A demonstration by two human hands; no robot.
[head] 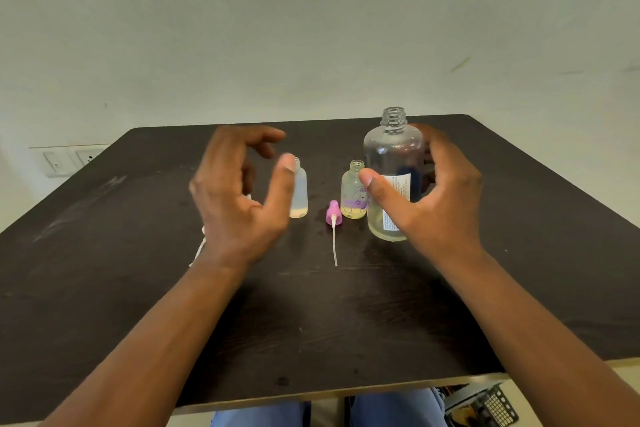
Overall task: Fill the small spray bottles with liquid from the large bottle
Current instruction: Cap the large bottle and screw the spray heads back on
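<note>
- Both hands hovered with a wide, empty grip: left hand (239,198), right hand (440,198).
- The uncapped large bottle (393,173) could tip and spill onto the tabletop (104,253) if bumped.

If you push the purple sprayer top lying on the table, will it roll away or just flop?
The purple sprayer top lies on its side on the table, and its rounded body may roll a little. Its long thin tube would probably drag and swing it around instead. It looks like light plastic, so a small nudge should move it.
</note>
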